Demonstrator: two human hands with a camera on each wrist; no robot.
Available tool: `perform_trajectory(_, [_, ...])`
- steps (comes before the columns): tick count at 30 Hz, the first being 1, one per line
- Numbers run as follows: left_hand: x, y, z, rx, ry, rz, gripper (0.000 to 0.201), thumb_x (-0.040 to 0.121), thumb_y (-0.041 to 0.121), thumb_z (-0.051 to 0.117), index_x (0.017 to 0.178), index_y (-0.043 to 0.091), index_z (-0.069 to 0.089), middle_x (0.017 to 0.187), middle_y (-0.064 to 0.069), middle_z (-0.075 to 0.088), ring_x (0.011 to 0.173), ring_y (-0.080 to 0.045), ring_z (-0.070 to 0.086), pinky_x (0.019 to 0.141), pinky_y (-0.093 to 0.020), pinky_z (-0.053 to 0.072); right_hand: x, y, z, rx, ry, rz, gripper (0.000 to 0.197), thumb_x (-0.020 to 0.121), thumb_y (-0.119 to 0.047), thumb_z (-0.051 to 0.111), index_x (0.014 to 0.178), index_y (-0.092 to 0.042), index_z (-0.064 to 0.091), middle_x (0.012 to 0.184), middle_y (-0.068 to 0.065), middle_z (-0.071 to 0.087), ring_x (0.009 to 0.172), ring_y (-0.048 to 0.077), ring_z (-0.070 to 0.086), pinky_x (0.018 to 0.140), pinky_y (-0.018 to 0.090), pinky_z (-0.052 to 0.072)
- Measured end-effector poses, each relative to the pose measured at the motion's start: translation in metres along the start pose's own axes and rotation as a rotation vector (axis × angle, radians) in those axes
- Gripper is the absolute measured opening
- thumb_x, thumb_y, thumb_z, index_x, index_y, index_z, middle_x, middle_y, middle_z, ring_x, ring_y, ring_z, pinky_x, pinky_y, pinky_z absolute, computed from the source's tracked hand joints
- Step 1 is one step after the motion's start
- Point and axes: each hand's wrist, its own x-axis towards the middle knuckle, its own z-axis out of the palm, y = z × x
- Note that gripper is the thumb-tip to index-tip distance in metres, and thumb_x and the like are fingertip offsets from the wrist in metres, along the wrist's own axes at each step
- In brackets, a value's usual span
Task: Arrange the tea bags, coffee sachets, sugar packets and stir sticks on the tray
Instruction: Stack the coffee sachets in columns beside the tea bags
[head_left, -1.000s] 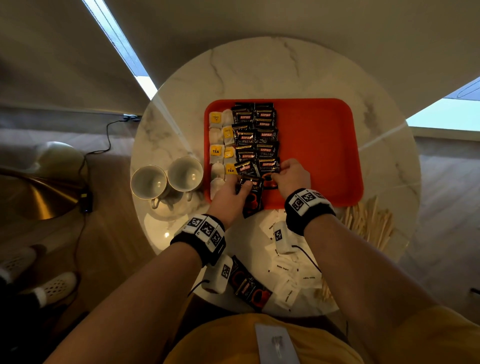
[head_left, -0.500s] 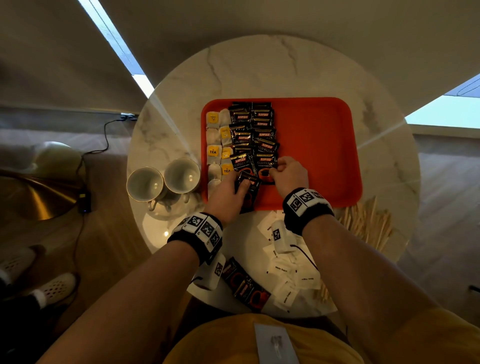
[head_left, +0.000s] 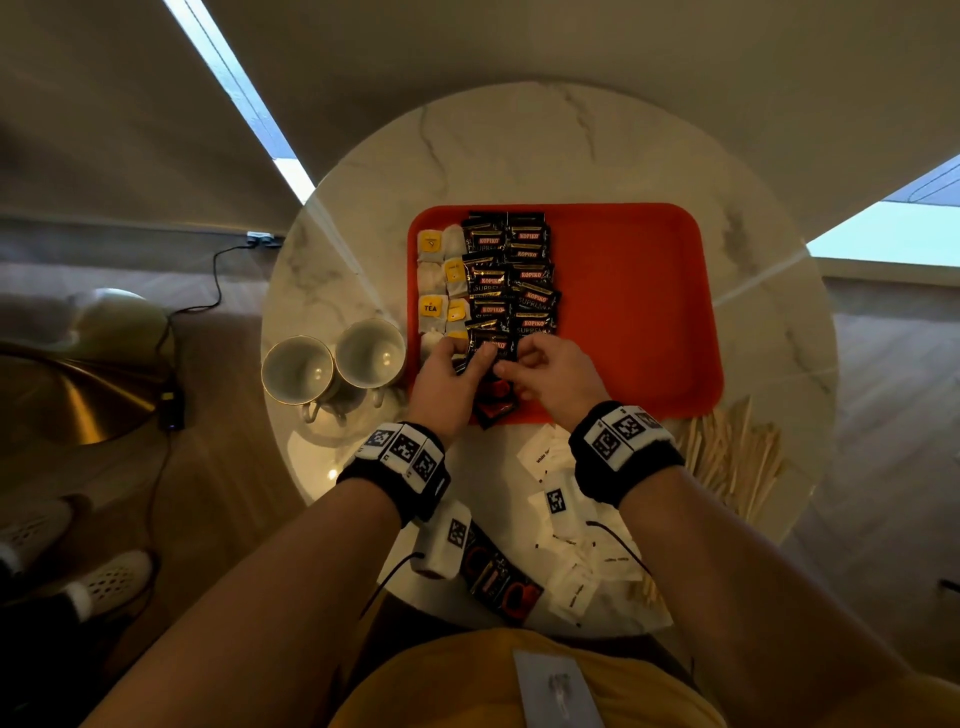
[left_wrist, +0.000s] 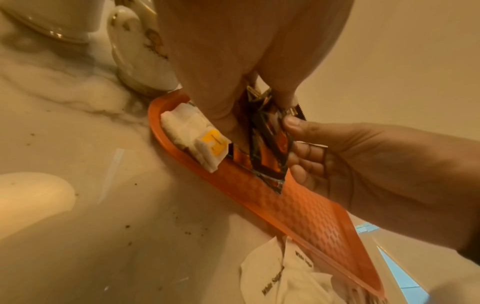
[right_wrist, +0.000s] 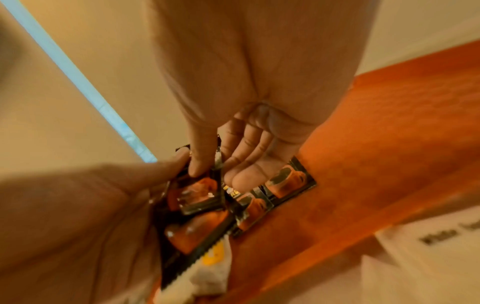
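On the left of the orange-red tray (head_left: 634, 291) lie rows of tea bags (head_left: 431, 306) and two columns of black coffee sachets (head_left: 530, 275). Over the tray's near left part, my left hand (head_left: 475, 356) grips a small stack of coffee sachets (left_wrist: 270, 148). My right hand (head_left: 511, 366) meets it and pinches one sachet of that stack (right_wrist: 200, 197) between thumb and fingers. White sugar packets (head_left: 561, 519) and a few more coffee sachets (head_left: 498, 577) lie on the table by my wrists. Wooden stir sticks (head_left: 737, 457) are piled to the right of them.
Two white cups (head_left: 332, 364) stand on the round marble table (head_left: 545, 145) just left of the tray. The tray's right half is bare. Floor, a cable and a lamp lie beyond the table's left edge.
My right hand has shifted left from the placed column to the stack in my left hand and now pinches a sachet there. The left hand has barely moved.
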Motion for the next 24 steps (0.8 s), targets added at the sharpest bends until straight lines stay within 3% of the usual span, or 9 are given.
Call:
perform_trajectory(2, [-0.002,-0.003,-0.003,-0.014,0.002,-0.006,0.036,0.093,0.046,0.069,0.115,0.019,0.06,0.11,-0.001,0.074,0.095,-0.017,0.075,0.088,-0.047,0.061,0.004,0.001,0.0,0.051,0.046,0.006,0.022,0.09,-0.023,0.074,0.108,-0.012,0.066,0.098,0.006,0.071,0.087,0.02,0.072,0.069,0.027,0.06])
perform_trajectory(5, [-0.006,-0.008,-0.009,0.0,0.004,-0.018,0.02,0.098,0.027,0.066,0.113,0.017,0.058,0.109,-0.004,0.072,0.088,-0.019,0.075,0.079,-0.045,0.064,0.016,0.009,-0.006,0.072,0.177,0.057,0.021,0.096,-0.02,0.066,0.114,-0.011,0.064,0.104,0.006,0.07,0.09,0.019,0.071,0.07,0.025,0.058])
perform_trajectory(8, [-0.009,-0.016,-0.014,0.022,0.004,-0.013,0.015,0.1,0.021,0.064,0.113,0.014,0.06,0.11,-0.002,0.071,0.095,-0.02,0.073,0.076,-0.036,0.064,0.025,0.018,-0.009,-0.025,0.174,0.093,0.013,0.096,-0.026,0.065,0.108,-0.021,0.064,0.102,0.0,0.071,0.094,0.021,0.071,0.084,0.042,0.06])
perform_trajectory(11, [-0.013,-0.02,-0.017,0.051,0.033,0.014,0.014,0.101,0.018,0.061,0.114,0.014,0.059,0.108,0.001,0.069,0.094,-0.015,0.071,0.07,-0.023,0.061,0.023,0.014,-0.007,-0.05,0.074,0.063,0.003,0.097,-0.025,0.062,0.096,-0.023,0.062,0.099,0.003,0.073,0.093,0.025,0.071,0.088,0.053,0.057])
perform_trajectory(14, [-0.012,-0.018,-0.016,0.085,0.066,0.045,0.024,0.104,0.013,0.052,0.126,0.02,0.058,0.108,0.016,0.063,0.095,-0.005,0.067,0.079,-0.029,0.061,0.014,0.007,-0.002,0.001,0.021,0.019,0.006,0.1,-0.023,0.059,0.1,-0.018,0.062,0.101,0.007,0.073,0.096,0.027,0.071,0.09,0.056,0.055])
perform_trajectory(17, [-0.008,-0.013,-0.012,0.064,0.064,0.0,0.027,0.107,0.025,0.047,0.128,0.019,0.062,0.113,0.004,0.07,0.1,-0.011,0.069,0.088,-0.038,0.061,0.012,0.007,0.001,0.094,-0.015,0.015,0.005,0.099,-0.021,0.058,0.099,-0.022,0.063,0.101,0.006,0.075,0.098,0.026,0.072,0.094,0.056,0.054])
perform_trajectory(20, [-0.007,-0.006,-0.01,0.051,0.027,-0.028,0.043,0.104,0.05,0.046,0.123,0.017,0.066,0.108,0.002,0.073,0.101,-0.014,0.07,0.091,-0.04,0.058,0.008,0.003,0.001,0.112,-0.063,0.011,0.008,0.101,-0.016,0.056,0.102,-0.02,0.063,0.104,0.006,0.075,0.1,0.024,0.072,0.095,0.052,0.056])
perform_trajectory(22, [-0.006,-0.006,-0.009,0.079,0.009,0.01,0.036,0.103,0.048,0.051,0.113,0.019,0.069,0.102,0.002,0.075,0.096,-0.015,0.072,0.089,-0.045,0.06,0.006,0.004,-0.001,0.094,-0.073,0.013,0.008,0.102,-0.016,0.056,0.102,-0.017,0.064,0.103,0.005,0.074,0.098,0.023,0.072,0.092,0.05,0.058])
perform_trajectory(24, [-0.004,-0.007,-0.01,0.128,0.023,0.043,0.026,0.102,0.042,0.054,0.105,0.021,0.069,0.098,0.002,0.075,0.092,-0.018,0.072,0.087,-0.049,0.06,0.008,0.008,-0.002,0.017,0.035,0.001,0.006,0.1,-0.021,0.059,0.099,-0.022,0.065,0.1,0.001,0.072,0.095,0.021,0.071,0.088,0.05,0.059])
